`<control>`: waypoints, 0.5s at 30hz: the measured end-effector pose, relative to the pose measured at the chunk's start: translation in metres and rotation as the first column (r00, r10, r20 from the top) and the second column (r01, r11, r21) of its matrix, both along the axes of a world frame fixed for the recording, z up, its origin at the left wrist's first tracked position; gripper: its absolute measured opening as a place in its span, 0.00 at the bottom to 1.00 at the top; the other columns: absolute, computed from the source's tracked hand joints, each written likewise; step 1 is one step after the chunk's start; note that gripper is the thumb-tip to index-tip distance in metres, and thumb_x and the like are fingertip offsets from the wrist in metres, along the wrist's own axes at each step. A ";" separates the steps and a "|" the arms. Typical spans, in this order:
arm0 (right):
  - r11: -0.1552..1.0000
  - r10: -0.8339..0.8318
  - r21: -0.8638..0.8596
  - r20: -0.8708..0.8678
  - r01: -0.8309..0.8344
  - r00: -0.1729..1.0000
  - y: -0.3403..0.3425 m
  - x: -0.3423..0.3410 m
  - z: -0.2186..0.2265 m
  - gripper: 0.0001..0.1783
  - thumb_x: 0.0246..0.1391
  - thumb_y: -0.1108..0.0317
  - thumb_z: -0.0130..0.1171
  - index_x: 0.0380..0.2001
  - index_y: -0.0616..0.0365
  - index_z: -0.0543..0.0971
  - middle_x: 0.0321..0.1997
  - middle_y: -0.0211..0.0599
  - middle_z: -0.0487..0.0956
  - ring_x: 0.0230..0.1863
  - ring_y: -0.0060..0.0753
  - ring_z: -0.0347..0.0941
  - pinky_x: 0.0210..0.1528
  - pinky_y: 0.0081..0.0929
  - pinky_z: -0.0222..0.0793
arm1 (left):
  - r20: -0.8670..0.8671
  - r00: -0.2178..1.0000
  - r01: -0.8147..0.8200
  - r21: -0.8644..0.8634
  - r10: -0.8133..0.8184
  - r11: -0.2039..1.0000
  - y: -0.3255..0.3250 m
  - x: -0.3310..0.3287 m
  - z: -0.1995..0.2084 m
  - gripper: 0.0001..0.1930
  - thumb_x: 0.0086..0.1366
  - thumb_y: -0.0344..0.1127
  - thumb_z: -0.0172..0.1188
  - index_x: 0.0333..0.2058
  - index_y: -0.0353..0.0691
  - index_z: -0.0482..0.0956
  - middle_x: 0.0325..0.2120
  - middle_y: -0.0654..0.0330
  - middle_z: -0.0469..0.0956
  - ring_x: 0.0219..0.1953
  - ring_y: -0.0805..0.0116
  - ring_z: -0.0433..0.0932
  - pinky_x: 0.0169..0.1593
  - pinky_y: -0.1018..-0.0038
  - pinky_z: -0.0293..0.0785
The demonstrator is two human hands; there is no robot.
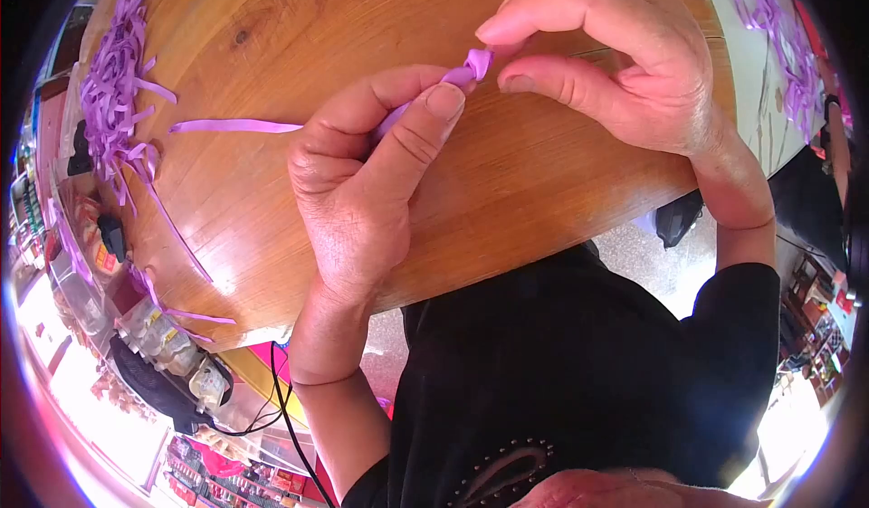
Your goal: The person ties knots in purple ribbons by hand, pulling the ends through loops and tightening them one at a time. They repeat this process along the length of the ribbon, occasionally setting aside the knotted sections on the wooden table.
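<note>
The left hand [353,191] rises from the lower edge, its wrist fairly straight and its fingers curled inward, with the thumb laid along the top of the grip. Thumb and index finger are clamped on a lilac ribbon [478,63], whose folded, knot-like end pokes out just past the thumb tip. The right hand [625,69] comes in from the right, the arm bent at the elbow and the wrist arched; its thumb and index finger stand apart in a wide C beside that folded end. The 2 hands are near each other but separate (whether the right hand's farther fingers brush the ribbon, I cannot tell).

The ribbon is flat, narrow and smooth with a soft sheen, and its loose tail runs out leftward over the wooden tabletop [534,160]. The wood is honey-brown, glossy and streaked with grain, with a dark knot near the top. A tangled heap of lilac ribbons [113,96] lies at the left edge, crinkled and looping. Below, a black shirt [561,354] bears a curved motif edged with small round studs.
</note>
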State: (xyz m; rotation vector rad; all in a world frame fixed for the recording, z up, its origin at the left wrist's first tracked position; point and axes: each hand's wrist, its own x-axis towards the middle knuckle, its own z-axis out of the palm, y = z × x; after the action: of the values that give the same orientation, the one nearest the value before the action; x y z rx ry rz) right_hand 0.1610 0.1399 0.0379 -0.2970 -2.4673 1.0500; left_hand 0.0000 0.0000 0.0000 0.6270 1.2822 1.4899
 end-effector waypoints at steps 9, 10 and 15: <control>0.999 -0.011 -0.035 -0.022 0.010 1.000 -0.005 -0.002 0.000 0.10 0.42 0.75 0.64 0.32 0.58 0.79 0.31 0.33 0.77 0.29 0.31 0.73 0.30 0.22 0.67 | -0.128 0.992 0.004 -0.025 -0.007 1.000 0.004 0.012 0.001 0.07 0.57 0.25 0.60 0.36 0.34 0.79 0.25 0.71 0.75 0.27 0.88 0.67 0.31 0.92 0.62; 1.000 -0.011 -0.021 -0.023 0.011 1.000 -0.005 -0.002 0.000 0.11 0.42 0.75 0.65 0.32 0.58 0.78 0.30 0.33 0.77 0.29 0.31 0.73 0.30 0.23 0.67 | -0.202 0.978 -0.040 0.014 0.042 0.999 0.006 0.017 0.004 0.07 0.57 0.24 0.60 0.36 0.34 0.78 0.25 0.71 0.74 0.27 0.88 0.67 0.30 0.92 0.62; 0.998 -0.031 0.052 -0.002 0.031 1.000 -0.004 -0.002 0.002 0.12 0.41 0.74 0.65 0.33 0.58 0.78 0.29 0.33 0.77 0.28 0.31 0.73 0.30 0.23 0.67 | -0.255 0.966 -0.004 0.104 0.031 0.995 0.007 0.012 -0.002 0.07 0.56 0.22 0.60 0.35 0.34 0.78 0.26 0.70 0.74 0.26 0.88 0.66 0.30 0.91 0.62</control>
State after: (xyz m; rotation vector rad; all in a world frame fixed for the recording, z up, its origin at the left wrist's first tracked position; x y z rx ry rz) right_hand 0.1595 0.1354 0.0396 -0.3175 -2.4768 0.9715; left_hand 0.0122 0.0073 -0.0022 0.9019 1.4155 1.5335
